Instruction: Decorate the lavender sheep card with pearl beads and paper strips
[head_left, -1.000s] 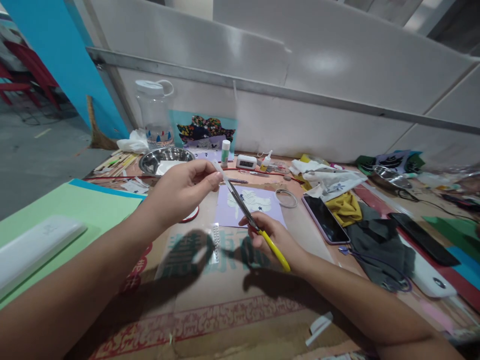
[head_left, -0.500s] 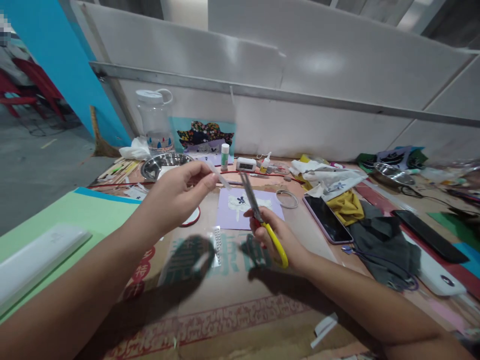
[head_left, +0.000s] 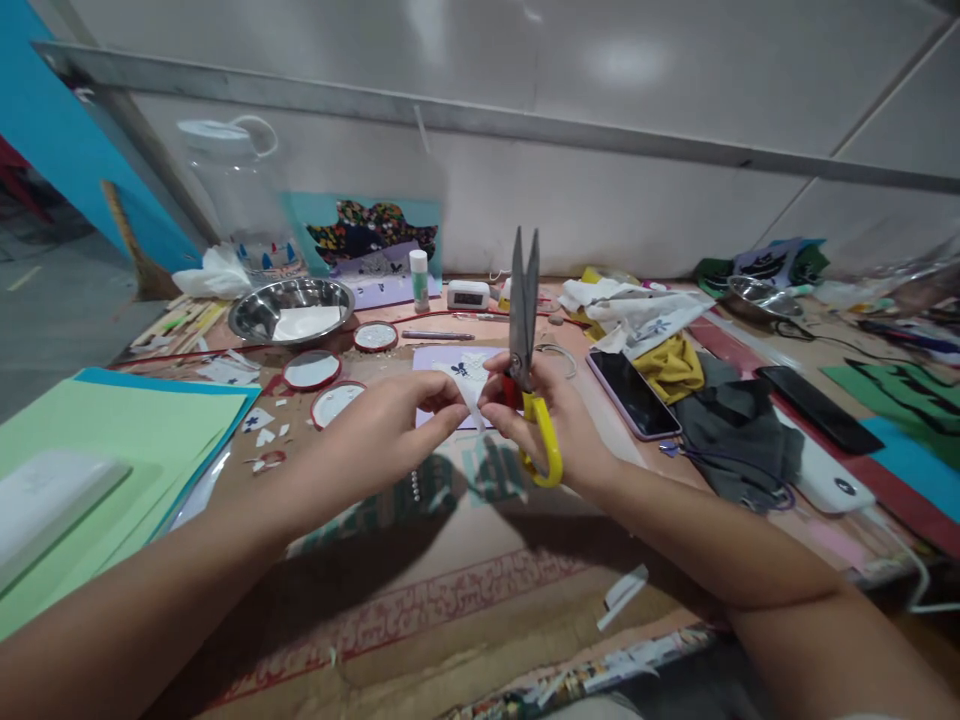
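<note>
My left hand pinches a thin white paper strip in front of me. My right hand has the scissors in its grip, yellow handles in the palm and blades pointing up, slightly parted. The thumb and index finger of that same hand also meet the strip near its lower end. Behind the hands lies a lilac card with white cut shapes and a dark flower on it, partly hidden by my fingers. A row of small beads is on the table below my left hand.
Left are green sheets with a white case, a steel bowl and round red-rimmed pieces. A glue stick and a small clock stand behind. A phone and cloths lie right.
My hands have come together, and my right fingers now touch the strip. The scissors have turned from leaning left to upright. The camera view has shifted, showing more of the table's near edge.
</note>
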